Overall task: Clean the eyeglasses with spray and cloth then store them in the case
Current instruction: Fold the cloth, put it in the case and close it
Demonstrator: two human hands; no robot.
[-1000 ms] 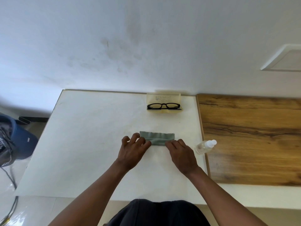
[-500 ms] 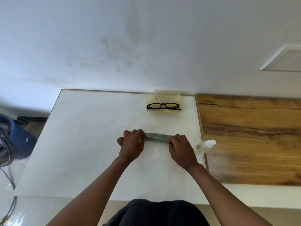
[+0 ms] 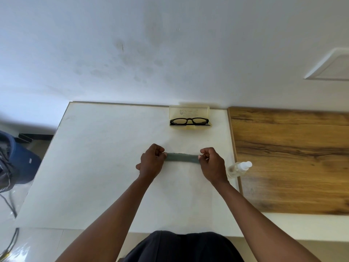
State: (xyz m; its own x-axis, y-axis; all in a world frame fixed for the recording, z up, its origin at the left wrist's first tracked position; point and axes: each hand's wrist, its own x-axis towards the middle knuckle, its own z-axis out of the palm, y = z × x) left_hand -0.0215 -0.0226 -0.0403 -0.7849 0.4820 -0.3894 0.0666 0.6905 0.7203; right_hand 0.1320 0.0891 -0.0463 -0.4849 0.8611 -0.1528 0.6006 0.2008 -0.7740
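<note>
text: embossed print on case lid (image 3: 189, 111) | legibility: too small to read | other text: none

White table (image 3: 105, 167) with open glasses case (image 3: 189, 115), spray bottle (image 3: 238, 168), wooden board (image 3: 294, 159).

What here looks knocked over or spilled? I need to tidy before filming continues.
Only the spray bottle: it lies on its side at the white table's right edge, beside the right hand. No liquid shows around it.

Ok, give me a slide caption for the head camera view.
Both hands hold the cloth; eyeglasses sit in the open case.
</note>
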